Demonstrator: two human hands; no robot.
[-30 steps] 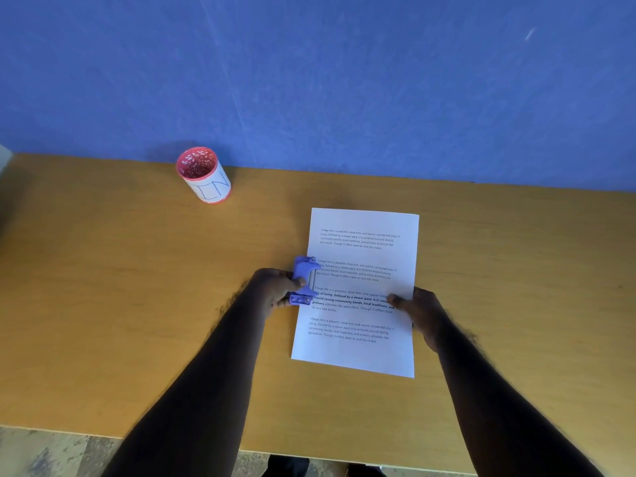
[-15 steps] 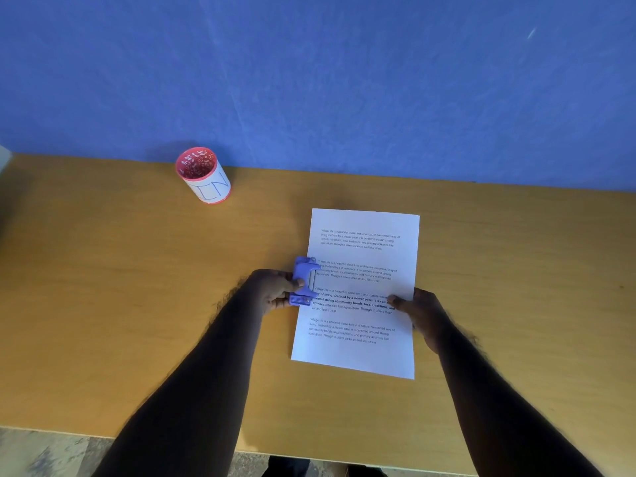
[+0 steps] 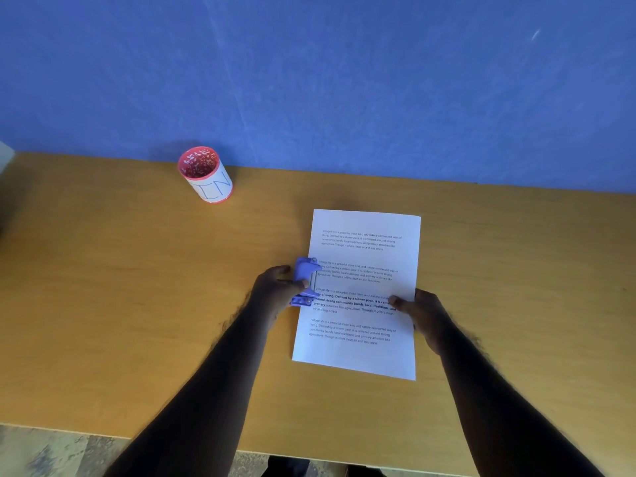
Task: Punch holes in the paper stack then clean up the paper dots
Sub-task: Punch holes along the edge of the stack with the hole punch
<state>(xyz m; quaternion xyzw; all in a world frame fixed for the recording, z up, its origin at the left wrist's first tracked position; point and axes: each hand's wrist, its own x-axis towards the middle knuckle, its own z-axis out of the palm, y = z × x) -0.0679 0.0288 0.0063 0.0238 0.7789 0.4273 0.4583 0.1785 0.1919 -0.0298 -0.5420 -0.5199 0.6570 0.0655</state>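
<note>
The punching step is in hand. The paper (image 3: 361,294) lies flat on the desk (image 3: 137,321), and the blue punch (image 3: 305,282) sits over the middle of its left edge, with the margin apparently slid into the slot. The left hand (image 3: 275,290) wraps around the punch, thumb on top. The right hand (image 3: 421,309) grips the paper's right edge, thumb pressing down on the sheet to steady it. No holes or paper dots are visible yet. Next, I judge, comes a firm downward squeeze on the punch while the right hand keeps the stack square. A red cup (image 3: 205,174) stands well apart at the back left.
</note>
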